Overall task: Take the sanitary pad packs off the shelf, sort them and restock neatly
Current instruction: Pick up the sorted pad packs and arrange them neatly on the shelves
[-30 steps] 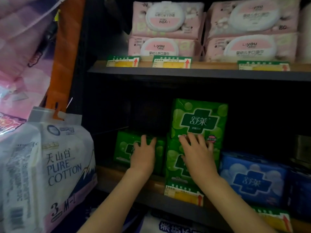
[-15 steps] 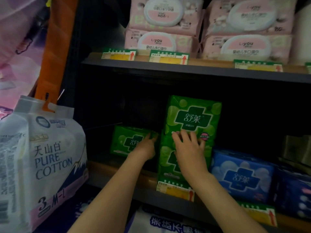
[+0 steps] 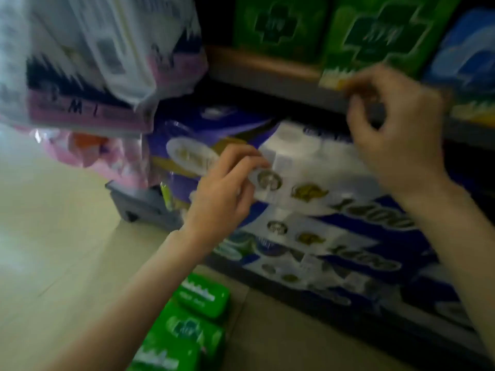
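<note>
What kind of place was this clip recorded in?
Most likely a shop aisle. Green sanitary pad packs stand on a shelf with a price label strip on its edge, and bulk toilet paper packs are stacked below.

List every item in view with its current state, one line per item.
Left hand: empty, fingers loosely curled, in front of the tissue packs.
Right hand: empty, fingers loosely curled, at the shelf edge.
Green pad packs on the shelf: standing upright.
Green pad packs on the floor: lying flat, side by side.
Blue pad pack: on the shelf.
Tissue packs: stacked below the shelf.
Hanging white pack: hangs at left, blurred.
</note>
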{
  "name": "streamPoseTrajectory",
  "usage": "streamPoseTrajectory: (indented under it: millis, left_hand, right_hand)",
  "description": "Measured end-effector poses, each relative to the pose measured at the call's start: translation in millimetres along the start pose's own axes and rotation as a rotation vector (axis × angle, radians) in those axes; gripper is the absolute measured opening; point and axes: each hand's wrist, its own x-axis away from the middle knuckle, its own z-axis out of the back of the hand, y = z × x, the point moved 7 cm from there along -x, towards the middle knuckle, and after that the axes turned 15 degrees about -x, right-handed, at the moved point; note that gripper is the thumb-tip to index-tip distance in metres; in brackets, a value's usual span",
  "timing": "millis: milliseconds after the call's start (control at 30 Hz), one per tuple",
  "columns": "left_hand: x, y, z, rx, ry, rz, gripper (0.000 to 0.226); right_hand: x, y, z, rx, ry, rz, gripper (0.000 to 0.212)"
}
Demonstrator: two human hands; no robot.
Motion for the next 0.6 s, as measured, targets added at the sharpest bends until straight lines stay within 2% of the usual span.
streamPoseTrajectory:
  millis: [100,200,267,333,467,600]
  left_hand:
    - [89,-33,-8,-0.055,-0.178,0.089,0.028]
    - [164,-68,-27,-0.095,-0.461,0.199,0.034]
    - [204,-85,-39,-0.171,-0.672,0.233,0.039]
    - [227,-101,-46,-0.241,-0.802,0.297,0.04]
    - [244,-117,-52,-0.307,-0.938,0.341,0.037]
    - [254,-127,-53,-0.309,-0.99,0.358,0.038]
  right_hand:
    - [112,-27,-74,-0.216,-0.261,-0.022,0.019]
    - [210,-28,-167,-0.353,-0.597,-0.267,0.024]
    - [272,-37,-226,-0.401,-0.928,-0.44,0.042]
    - [318,-59,-269,-0.41,-1.213,-0.497,0.069]
    - [365,-100,-323,-0.306,-1.438,-0.421,0.085]
    - [371,-104,-341,-0.203,-1.407,-0.428,0.082]
